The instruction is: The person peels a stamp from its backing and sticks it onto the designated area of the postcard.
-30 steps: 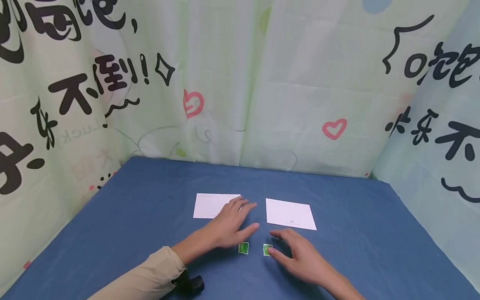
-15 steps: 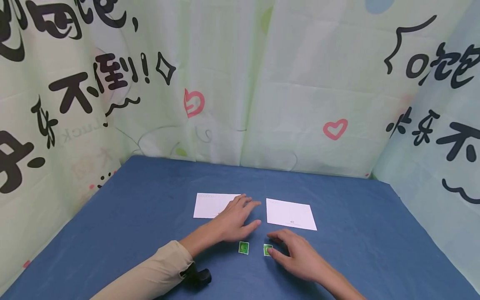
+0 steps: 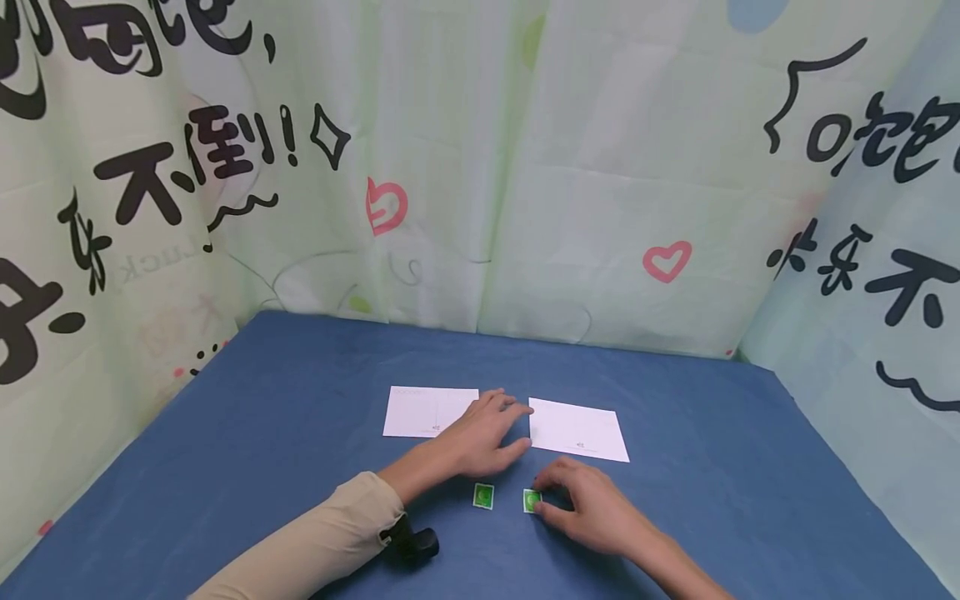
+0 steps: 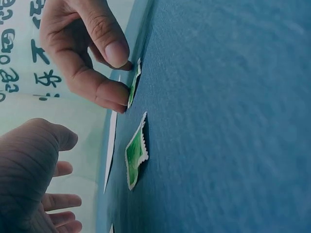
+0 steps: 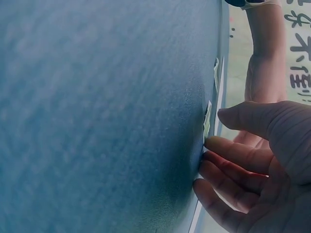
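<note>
Two green postage stamps with white perforated edges lie on the blue cloth in the head view. My right hand (image 3: pixel 596 507) is at the right stamp (image 3: pixel 532 501). Its index fingertip touches that stamp's edge, while the thumb stands apart from the index finger in the right wrist view. The left stamp (image 4: pixel 135 153) lies slightly curled, touched by neither hand. My left hand (image 3: pixel 483 437) hovers beyond the stamps with fingers extended. It covers a corner of the left white card (image 3: pixel 416 408), and its fingertips are at the left edge of the right white card (image 3: pixel 577 429).
The blue cloth (image 3: pixel 300 400) covers the table. Printed curtains (image 3: pixel 435 167) hang behind it and on both sides. A black wrist device (image 3: pixel 420 546) sits under my left sleeve (image 3: pixel 322 533), close above the cloth.
My left hand has moved right, from over the left card to the right card's edge. The right hand's index finger and thumb have drawn slightly nearer the right stamp; both stamps stay in place.
</note>
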`<state>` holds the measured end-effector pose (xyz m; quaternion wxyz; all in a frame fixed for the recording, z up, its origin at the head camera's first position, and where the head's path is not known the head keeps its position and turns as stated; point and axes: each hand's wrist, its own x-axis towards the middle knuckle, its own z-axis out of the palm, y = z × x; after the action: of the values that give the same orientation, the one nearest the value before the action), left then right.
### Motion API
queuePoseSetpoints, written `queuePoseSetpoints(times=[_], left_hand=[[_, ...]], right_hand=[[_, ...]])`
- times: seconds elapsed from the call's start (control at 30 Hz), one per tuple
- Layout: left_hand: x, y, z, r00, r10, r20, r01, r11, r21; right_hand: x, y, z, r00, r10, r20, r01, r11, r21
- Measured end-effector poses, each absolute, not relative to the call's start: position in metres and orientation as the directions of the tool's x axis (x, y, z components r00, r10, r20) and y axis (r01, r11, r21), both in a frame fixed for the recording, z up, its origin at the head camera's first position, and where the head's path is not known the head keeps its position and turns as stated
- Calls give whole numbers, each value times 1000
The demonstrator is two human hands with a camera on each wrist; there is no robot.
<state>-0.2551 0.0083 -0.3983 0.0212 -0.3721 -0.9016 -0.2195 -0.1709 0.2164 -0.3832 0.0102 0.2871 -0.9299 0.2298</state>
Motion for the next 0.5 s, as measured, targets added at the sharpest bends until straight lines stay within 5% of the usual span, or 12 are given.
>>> queuePoseSetpoints(times=[0.5], left_hand=[[-259, 26, -400, -717, 678, 162, 686, 647, 333]], right_hand=[[-178, 213, -385, -861, -491, 132, -499, 764, -409]])
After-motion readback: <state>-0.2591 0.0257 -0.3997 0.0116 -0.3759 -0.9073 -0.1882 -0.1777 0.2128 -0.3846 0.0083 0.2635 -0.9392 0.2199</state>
